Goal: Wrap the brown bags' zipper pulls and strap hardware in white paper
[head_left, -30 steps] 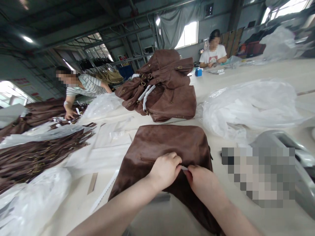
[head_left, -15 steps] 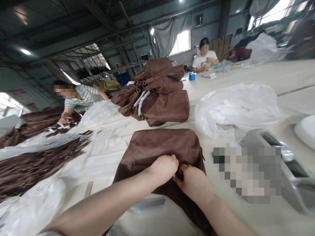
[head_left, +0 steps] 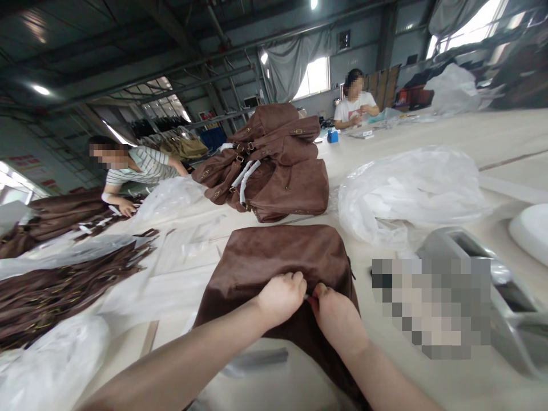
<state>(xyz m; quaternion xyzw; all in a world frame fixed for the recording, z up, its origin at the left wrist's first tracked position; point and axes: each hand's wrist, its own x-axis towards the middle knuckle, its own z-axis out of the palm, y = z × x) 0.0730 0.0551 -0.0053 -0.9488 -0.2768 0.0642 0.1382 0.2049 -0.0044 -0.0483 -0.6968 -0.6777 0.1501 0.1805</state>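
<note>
A brown leather-like bag (head_left: 274,251) lies flat on the pale table in front of me, with a zipper line across its face. Over its middle, my left hand (head_left: 283,297) is closed, knuckles up. My right hand (head_left: 338,314) is closed just to the right of it, thumb and forefinger pinched together. A small pale bit shows between the two hands, too small to name. What the fingers hold is mostly hidden. Below the hands, clear plastic (head_left: 257,377) lies against the bag's lower part.
Brown bags (head_left: 295,182) are piled beyond. Brown straps (head_left: 68,285) and plastic lie left. A plastic bag (head_left: 411,188) and a grey holder (head_left: 492,268) are on the right. One person (head_left: 143,165) leans over at left; another (head_left: 357,108) sits at the back.
My hands have shifted only slightly and stay close together over the bag. The person at left has moved a hand a little to the right.
</note>
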